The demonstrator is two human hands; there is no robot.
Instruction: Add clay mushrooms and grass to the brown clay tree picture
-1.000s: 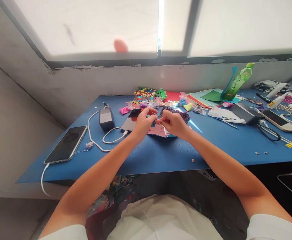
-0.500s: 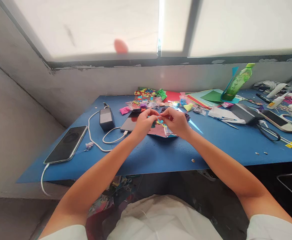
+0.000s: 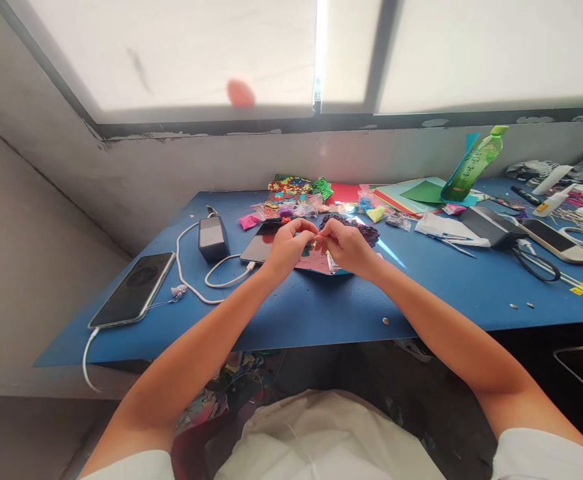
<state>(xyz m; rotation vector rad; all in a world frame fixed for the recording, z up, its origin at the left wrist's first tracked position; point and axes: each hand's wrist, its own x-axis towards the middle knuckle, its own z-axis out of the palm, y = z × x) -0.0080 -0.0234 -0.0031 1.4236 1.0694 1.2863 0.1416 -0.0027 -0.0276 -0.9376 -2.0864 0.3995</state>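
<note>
My left hand (image 3: 287, 247) and my right hand (image 3: 347, 245) meet fingertip to fingertip over the middle of the blue table (image 3: 321, 307). Both pinch a tiny bright piece between them, too small to name. Under the hands lies a pink sheet (image 3: 315, 261) with small coloured bits. A dark purple ruffled piece (image 3: 364, 230) lies just behind my right hand. Small bags of coloured pieces (image 3: 294, 197) sit further back.
A phone (image 3: 132, 288) on a white cable lies at the left, with a charger block (image 3: 212, 238) and a second dark phone (image 3: 258, 245) nearby. Coloured paper sheets (image 3: 411, 193), a green bottle (image 3: 474, 163), scissors (image 3: 538, 261), another phone (image 3: 558, 241) and glue tubes fill the right.
My hands rose slightly and came together half a second ago, then settled back down a little; they stay pinched on the small piece. The purple piece shows again behind my right hand.
</note>
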